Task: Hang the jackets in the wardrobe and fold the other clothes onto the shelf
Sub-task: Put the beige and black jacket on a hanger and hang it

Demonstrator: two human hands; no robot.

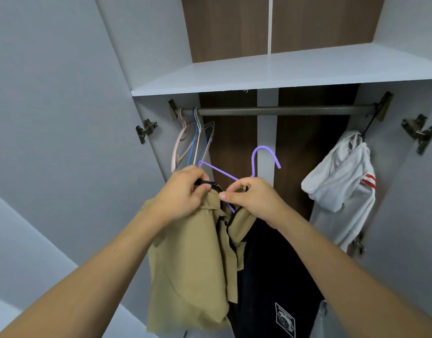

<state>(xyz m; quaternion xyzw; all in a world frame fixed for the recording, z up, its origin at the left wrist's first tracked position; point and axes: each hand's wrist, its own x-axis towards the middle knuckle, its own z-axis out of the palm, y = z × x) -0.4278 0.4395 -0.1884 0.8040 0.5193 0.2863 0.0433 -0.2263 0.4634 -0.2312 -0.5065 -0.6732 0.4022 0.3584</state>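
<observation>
A tan jacket [190, 264] with a black lining hangs in front of me, below the wardrobe rail [283, 110]. My left hand [183, 193] grips its collar and a black strap at the left. My right hand [254, 198] pinches the collar at the right, together with a purple hanger [258, 157]. The hanger's hook points up, free of the rail, and its left arm sticks out above the collar. The white shelf [283, 74] above the rail is bare.
Several unused hangers [193, 140] hang at the rail's left end. A white garment with red stripes [344, 186] hangs at the right end. A black garment with a white print [278, 289] lies below my hands. Open wardrobe doors stand on both sides.
</observation>
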